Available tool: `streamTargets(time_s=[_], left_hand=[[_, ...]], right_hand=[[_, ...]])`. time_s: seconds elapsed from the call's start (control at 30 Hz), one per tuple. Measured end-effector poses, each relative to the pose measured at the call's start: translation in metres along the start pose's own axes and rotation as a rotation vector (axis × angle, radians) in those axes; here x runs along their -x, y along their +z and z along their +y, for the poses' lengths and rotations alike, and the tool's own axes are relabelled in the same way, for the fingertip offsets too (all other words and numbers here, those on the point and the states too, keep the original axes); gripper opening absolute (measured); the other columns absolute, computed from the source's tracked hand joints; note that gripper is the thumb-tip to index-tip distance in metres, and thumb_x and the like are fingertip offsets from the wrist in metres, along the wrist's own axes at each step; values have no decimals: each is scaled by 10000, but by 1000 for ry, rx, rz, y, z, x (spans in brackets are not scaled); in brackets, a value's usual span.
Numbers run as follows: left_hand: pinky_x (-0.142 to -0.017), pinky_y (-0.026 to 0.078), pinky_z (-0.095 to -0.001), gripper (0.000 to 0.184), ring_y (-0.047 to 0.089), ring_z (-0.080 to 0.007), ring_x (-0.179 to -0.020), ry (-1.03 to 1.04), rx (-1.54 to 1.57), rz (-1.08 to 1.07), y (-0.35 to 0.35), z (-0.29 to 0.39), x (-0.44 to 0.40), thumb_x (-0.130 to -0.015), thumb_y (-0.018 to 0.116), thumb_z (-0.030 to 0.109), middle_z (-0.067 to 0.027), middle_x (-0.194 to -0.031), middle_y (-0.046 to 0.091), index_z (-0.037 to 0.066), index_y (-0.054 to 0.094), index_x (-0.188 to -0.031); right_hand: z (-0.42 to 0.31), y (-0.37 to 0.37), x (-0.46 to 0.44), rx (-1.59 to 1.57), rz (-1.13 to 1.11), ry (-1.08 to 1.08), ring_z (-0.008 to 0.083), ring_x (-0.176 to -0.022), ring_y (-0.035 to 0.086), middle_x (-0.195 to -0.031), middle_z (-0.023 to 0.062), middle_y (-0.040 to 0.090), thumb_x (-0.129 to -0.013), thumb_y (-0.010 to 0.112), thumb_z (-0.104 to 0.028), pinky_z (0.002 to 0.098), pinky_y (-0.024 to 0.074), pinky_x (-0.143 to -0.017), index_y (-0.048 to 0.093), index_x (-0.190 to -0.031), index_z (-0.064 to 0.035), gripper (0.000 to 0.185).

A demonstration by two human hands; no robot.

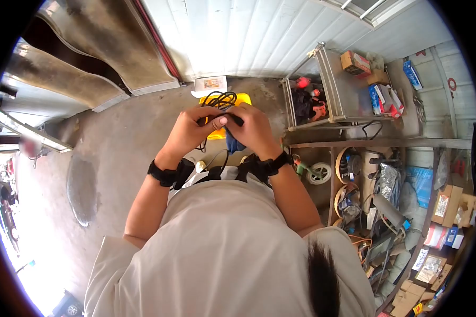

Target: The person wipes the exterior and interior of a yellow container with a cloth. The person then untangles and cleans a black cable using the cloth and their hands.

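Both hands meet in front of the body at the upper middle of the head view. My left hand [194, 128] is closed round a black cable [223, 99], its thumb pressed against the fingers. Facing it, my right hand [253, 128] has its fingers curled on the same cable. Loops of the cable rise above the fingertips, and a strand hangs down beside the left wrist. Beneath the hands is a yellow stool or container [242, 99], partly covered by them. Dark blue cloth [235, 145] shows just below the right fingers.
A white box [210, 84] lies on the floor by the wall. To the right stands a metal rack [330, 90] with boxes and red items. Below it are a small white wheel [319, 173] and shelves crowded with cartons [448, 203]. Large curved panels [106, 47] lean at the upper left.
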State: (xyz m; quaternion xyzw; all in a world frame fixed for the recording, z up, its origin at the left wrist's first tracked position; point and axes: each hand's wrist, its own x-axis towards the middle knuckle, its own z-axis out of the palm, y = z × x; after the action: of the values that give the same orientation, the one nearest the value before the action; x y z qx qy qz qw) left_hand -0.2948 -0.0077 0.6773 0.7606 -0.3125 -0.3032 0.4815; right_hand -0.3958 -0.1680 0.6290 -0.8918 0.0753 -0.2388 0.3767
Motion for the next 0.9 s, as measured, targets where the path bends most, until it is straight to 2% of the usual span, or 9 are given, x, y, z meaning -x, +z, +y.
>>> streamTargets(time_s=[0.13,0.23,0.3,0.33,0.37,0.47,0.6,0.7,0.9], left_hand=[[-655,404,-215,630,430,-70,-710,121,13,415,-12,-30,-1,-855,719,76,32,-811,526,132,455,-1424],[-719,481,-258,484,591,-133,-777,109,-28,617,-45,-86,-5,-881,660,78,-79,-869,662,46,501,-1337],[-779,493,-275,417,638,-173,-872,-152,-150,547,-73,-112,-1,-912,628,127,-130,-975,693,20,522,-1301],[-668,477,-251,348,601,-132,-732,-16,-225,630,-80,-132,2,-928,600,146,-98,-883,664,-8,558,-1238],[-626,451,-240,335,568,-113,-684,-129,-63,665,-87,-135,7,-927,593,134,-80,-850,643,-18,557,-1222],[-478,311,-204,292,390,-37,-515,-331,464,765,-96,-140,15,-917,569,92,1,-729,525,-56,542,-1167],[-528,362,-204,335,448,-58,-584,-235,547,707,-97,-168,12,-916,577,90,-34,-825,608,-53,510,-1211],[-619,424,-213,347,508,-80,-678,-136,451,626,-72,-147,1,-927,566,75,-65,-924,650,-32,494,-1249],[-835,488,-265,426,597,-119,-875,-55,484,146,-29,-112,-15,-952,532,55,-67,-1008,650,26,451,-1370]], right_hand=[[22,-18,1,-36,164,210,292,-688,642,-735,138,660,-851,690,-236,364,492,-636,690,-844,-10,226],[60,-42,8,-111,357,453,204,-616,608,-673,141,640,-909,648,-306,351,445,-596,665,-803,26,349],[88,-68,14,-41,346,567,158,-640,609,-684,148,641,-919,638,-348,343,449,-614,673,-810,26,391],[104,-83,18,1,306,615,175,-631,606,-690,149,646,-913,645,-354,340,449,-620,675,-810,27,396],[113,-90,22,44,266,663,193,-623,602,-695,150,650,-907,652,-360,337,450,-627,676,-810,29,402],[115,-90,34,404,312,326,318,-683,616,-825,130,635,-825,715,-292,375,484,-654,706,-807,-47,245],[91,-74,42,475,25,166,318,-721,629,-1019,109,610,-768,734,-183,387,495,-656,729,-845,-120,100],[52,-55,29,283,-99,-69,297,-792,642,-979,113,643,-770,752,-125,373,507,-662,715,-827,-70,87],[-17,-11,-12,-97,-393,-133,322,-653,623,-711,132,646,-830,726,-261,389,485,-598,699,-780,-56,212]])
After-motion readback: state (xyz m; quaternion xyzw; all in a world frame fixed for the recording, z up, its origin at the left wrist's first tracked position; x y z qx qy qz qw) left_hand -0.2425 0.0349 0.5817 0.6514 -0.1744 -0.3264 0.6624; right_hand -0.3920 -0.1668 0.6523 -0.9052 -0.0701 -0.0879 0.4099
